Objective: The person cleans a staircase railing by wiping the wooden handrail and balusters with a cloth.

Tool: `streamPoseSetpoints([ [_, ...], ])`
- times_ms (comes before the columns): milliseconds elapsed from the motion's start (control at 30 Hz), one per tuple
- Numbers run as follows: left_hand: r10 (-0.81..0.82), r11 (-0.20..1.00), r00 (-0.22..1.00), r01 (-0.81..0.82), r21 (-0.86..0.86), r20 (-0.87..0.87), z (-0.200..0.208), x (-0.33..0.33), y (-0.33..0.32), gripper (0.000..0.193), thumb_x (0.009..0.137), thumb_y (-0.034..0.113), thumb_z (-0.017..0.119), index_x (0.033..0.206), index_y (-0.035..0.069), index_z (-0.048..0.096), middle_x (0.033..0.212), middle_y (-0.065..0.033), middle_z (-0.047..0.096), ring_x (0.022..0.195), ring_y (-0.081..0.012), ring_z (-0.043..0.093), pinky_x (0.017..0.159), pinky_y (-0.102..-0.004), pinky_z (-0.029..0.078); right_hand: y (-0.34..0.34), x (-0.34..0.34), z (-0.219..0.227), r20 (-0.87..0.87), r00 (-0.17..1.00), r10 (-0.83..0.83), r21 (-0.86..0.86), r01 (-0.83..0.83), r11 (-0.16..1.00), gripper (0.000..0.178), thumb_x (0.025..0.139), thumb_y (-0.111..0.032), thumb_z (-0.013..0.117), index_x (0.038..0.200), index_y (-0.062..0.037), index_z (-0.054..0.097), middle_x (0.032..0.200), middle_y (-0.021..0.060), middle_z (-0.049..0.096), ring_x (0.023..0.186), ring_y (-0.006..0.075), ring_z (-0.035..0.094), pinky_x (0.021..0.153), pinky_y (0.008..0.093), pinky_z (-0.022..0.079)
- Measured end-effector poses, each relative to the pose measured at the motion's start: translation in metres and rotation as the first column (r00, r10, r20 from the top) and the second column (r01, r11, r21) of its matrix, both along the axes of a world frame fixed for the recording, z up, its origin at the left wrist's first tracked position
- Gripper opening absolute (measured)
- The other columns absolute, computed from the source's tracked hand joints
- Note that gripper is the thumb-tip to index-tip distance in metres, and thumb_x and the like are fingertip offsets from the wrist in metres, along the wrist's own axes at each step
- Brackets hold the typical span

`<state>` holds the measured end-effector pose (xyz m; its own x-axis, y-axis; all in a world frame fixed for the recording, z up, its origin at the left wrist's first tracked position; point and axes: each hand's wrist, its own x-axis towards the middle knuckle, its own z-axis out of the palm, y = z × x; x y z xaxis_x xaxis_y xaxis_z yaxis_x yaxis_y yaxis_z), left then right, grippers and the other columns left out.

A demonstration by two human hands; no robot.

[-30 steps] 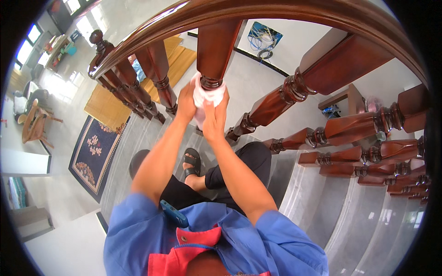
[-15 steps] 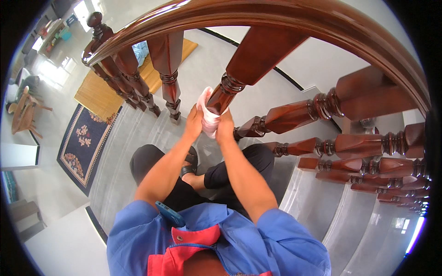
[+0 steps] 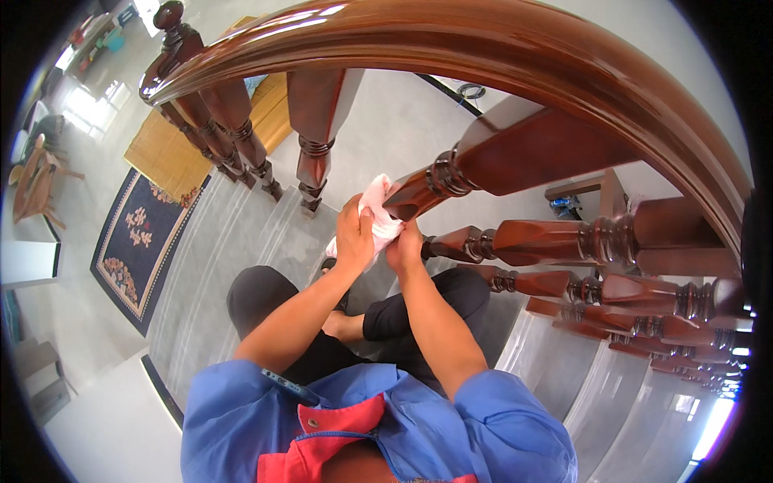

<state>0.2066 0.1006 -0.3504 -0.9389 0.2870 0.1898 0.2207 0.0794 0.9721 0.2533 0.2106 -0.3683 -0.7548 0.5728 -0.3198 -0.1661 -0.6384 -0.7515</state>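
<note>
A pale pink cloth (image 3: pixel 385 223) is bunched against the lower part of a glossy dark-red wooden baluster (image 3: pixel 436 182). My left hand (image 3: pixel 353 233) presses the cloth from the left, its fingers close together. My right hand (image 3: pixel 405 248) grips the cloth on the other side, below the baluster's tapered section; its fingers are partly hidden. One end of the cloth sticks up above my left fingers, and another part hangs beneath that hand. The baluster's foot is hidden behind the cloth and hands.
A curved polished handrail (image 3: pixel 451 32) arches above, with more balusters (image 3: pixel 555 243) to the right and left. Grey stair treads (image 3: pixel 233 241) lie around my bent knees. At left are a dark floral rug (image 3: pixel 143 245), a yellow mat (image 3: pixel 173 153) and a wooden chair (image 3: pixel 40 181).
The cloth was wrapped around the baluster and now sits more loosely at its left and lower side. Both hands appear slightly lower and farther right. The view has shifted.
</note>
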Motion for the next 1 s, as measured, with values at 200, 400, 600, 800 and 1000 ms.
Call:
streamPoseSetpoints([
  [200, 0.000, 1.000, 1.000, 0.001, 0.030, -0.014, -0.031, 0.005, 0.007, 0.040, 0.106, 0.025, 0.046, 0.131, -0.005, 0.055, 0.133, -0.0268, 0.058, 0.122, -0.0442, 0.053, 0.106, -0.0505, 0.040, 0.028, -0.026, -0.016, 0.016, 0.999, 0.038, -0.280, -0.032, 0.959, 0.038, 0.103, -0.033, 0.054, 0.128, -0.0055, 0.061, 0.126, 0.0096, 0.066, 0.114, 0.0250, 0.066, 0.099, 0.0400, 0.054],
  [400, 0.013, 0.998, 0.990, -0.022, 0.061, 0.139, -0.041, -0.036, 0.016, 0.034, 0.103, 0.022, 0.048, 0.117, -0.004, 0.065, 0.113, -0.0226, 0.068, 0.108, -0.0419, 0.062, 0.097, -0.0474, 0.046, -0.043, 0.004, -0.032, 0.123, 0.978, -0.170, -0.119, 0.185, 0.976, 0.041, 0.107, -0.032, 0.040, 0.138, -0.0082, 0.052, 0.138, 0.0081, 0.058, 0.122, 0.0230, 0.059, 0.106, 0.0485, 0.047],
  [600, -0.056, 0.980, 0.573, 0.188, -0.065, 0.818, -0.058, -0.051, 0.027, 0.046, 0.107, 0.035, 0.041, 0.123, 0.001, 0.068, 0.113, -0.0217, 0.072, 0.107, -0.0363, 0.068, 0.088, -0.0440, 0.051, -0.057, 0.013, -0.044, 0.355, 0.891, -0.282, 0.017, 0.296, 0.955, 0.026, 0.105, -0.013, 0.050, 0.130, -0.0065, 0.053, 0.122, 0.0082, 0.063, 0.109, 0.0238, 0.063, 0.090, 0.0440, 0.054],
  [800, 0.063, 0.996, 0.756, -0.008, -0.087, 0.651, -0.065, 0.004, 0.015, 0.040, 0.107, 0.025, 0.041, 0.133, 0.000, 0.058, 0.124, -0.0278, 0.066, 0.116, -0.0444, 0.062, 0.097, -0.0468, 0.049, 0.014, -0.002, -0.052, 0.417, 0.872, -0.258, 0.090, 0.243, 0.966, 0.025, 0.099, -0.013, 0.063, 0.121, -0.0028, 0.059, 0.114, 0.0111, 0.068, 0.101, 0.0254, 0.068, 0.087, 0.0384, 0.057],
  [1000, 0.060, 0.986, 0.855, 0.030, -0.165, 0.514, -0.107, 0.007, 0.009, 0.034, 0.103, 0.019, 0.048, 0.127, -0.002, 0.059, 0.118, -0.0311, 0.065, 0.116, -0.0477, 0.061, 0.096, -0.0510, 0.048, 0.030, -0.021, -0.083, 0.255, 0.952, -0.172, -0.153, 0.216, 0.964, 0.029, 0.101, -0.025, 0.057, 0.122, -0.0056, 0.061, 0.118, 0.0086, 0.068, 0.106, 0.0237, 0.067, 0.090, 0.0422, 0.056],
])
